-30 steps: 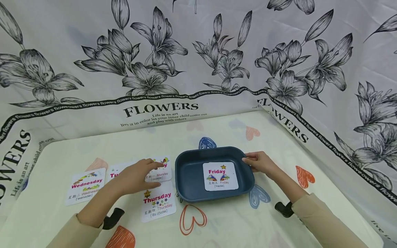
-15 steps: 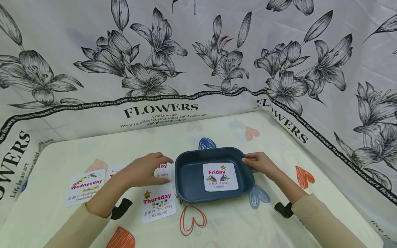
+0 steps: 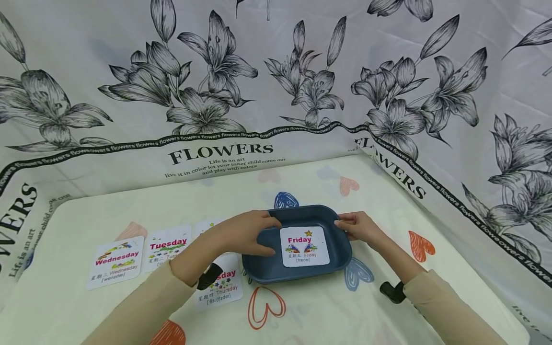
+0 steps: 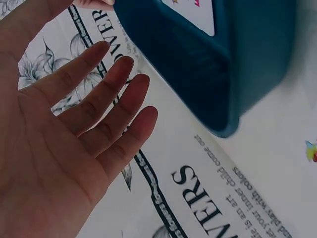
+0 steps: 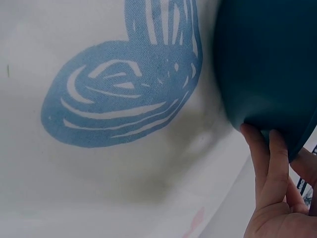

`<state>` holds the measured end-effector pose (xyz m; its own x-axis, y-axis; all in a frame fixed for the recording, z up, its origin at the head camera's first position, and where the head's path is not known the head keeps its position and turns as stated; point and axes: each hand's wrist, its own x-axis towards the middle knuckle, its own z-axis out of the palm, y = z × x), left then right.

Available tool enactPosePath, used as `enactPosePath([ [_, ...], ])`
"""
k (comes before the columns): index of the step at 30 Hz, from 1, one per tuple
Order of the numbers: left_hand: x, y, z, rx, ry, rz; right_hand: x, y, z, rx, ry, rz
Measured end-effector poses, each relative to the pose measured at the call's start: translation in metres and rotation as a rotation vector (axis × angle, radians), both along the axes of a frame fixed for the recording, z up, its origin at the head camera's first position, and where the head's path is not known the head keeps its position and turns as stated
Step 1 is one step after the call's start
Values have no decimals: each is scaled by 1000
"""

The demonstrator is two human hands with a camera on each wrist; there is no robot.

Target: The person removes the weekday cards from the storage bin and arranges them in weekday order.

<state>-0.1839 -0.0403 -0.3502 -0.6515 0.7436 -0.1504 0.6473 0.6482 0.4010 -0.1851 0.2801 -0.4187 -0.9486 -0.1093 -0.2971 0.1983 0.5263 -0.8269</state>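
Note:
My left hand (image 3: 246,232) hovers over the left side of a dark blue tray (image 3: 338,247), fingers extended and holding nothing. Its fingertips come close to the left edge of the Friday card (image 3: 304,247), which lies face up in the tray. In the left wrist view the palm and spread fingers (image 4: 99,106) show beside the tray wall (image 4: 267,59). At the tray's right end, my right hand (image 3: 362,227) pinches the rim. The right wrist view has two fingers (image 5: 277,163) against the outer wall and the thumb over the edge.
Left of the tray lie the Wednesday card (image 3: 116,262), the Tuesday card (image 3: 169,243) and the Thursday card (image 3: 222,287). Another card (image 3: 207,225) behind them is mostly covered by my left arm. A flower-printed cloth (image 3: 224,172) rises behind the heart-patterned table (image 3: 267,316).
My left hand has moved right, from above the Monday card to over the tray, without picking up a card. The right hand keeps its hold on the tray rim.

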Motion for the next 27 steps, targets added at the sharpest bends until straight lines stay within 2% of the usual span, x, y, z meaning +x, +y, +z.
enactPosePath([
  [6, -4, 29, 3, 6, 4, -79, 0, 1, 0, 11, 3, -2],
  [13, -5, 57, 8, -22, 21, -134, 0, 0, 0, 3, -26, -17],
  [19, -6, 69, 7, -31, -12, -138, 0, 1, 1, -2, -25, -12],
  [27, -10, 83, -2, -58, -62, -126, -1, 2, 0, -23, -16, -1],
])
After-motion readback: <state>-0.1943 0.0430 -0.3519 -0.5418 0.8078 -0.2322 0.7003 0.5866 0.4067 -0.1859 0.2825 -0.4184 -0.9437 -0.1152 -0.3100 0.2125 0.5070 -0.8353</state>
